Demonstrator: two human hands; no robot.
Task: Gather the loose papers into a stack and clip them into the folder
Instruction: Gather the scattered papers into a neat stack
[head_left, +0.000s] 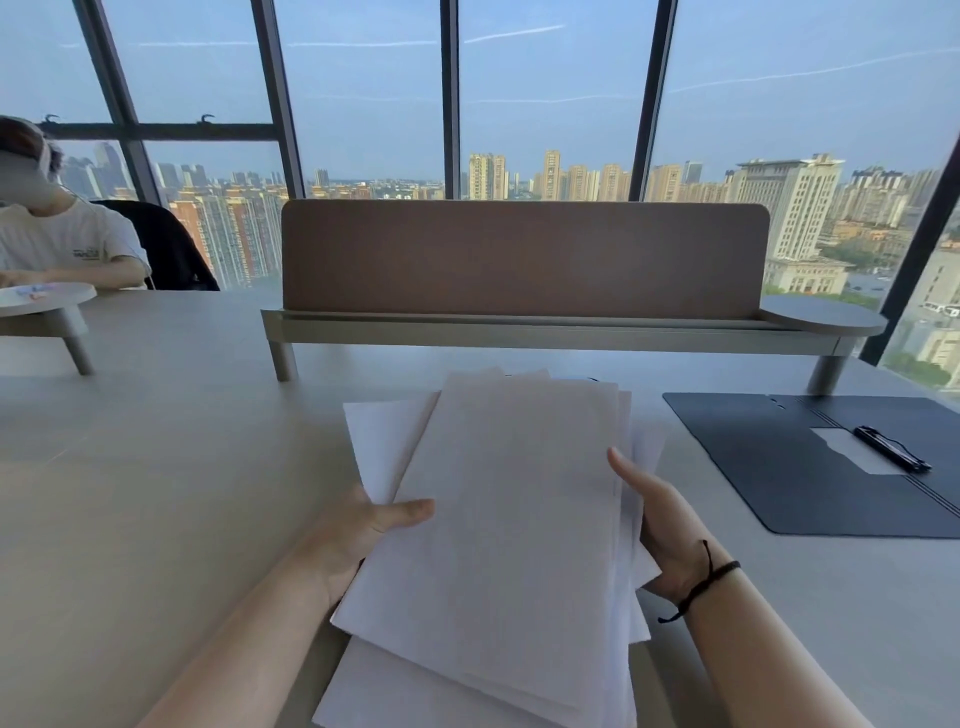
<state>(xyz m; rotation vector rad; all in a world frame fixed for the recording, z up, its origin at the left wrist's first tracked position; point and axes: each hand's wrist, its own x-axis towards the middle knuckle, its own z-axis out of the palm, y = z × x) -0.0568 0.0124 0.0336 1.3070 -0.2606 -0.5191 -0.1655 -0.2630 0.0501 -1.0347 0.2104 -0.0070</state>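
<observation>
Papers (498, 519) — blank, matte white, fanned unevenly — gripped by left hand (363, 525) and right hand (657, 514); dark, smooth folder (779, 467) lies open on the table (156, 441), metal clip (891, 449) glossy black.

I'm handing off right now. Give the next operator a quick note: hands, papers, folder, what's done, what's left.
Left hand: grip on the papers' left edge, thumb on top.
Right hand: holding their right edge.
Papers: gathered in front of you, but fanned and uneven, not squared.
Folder: open flat on the desk to the right, its clip on the spine; nothing clipped in yet.
Left: square the stack, move it to the folder, clip it in.
</observation>
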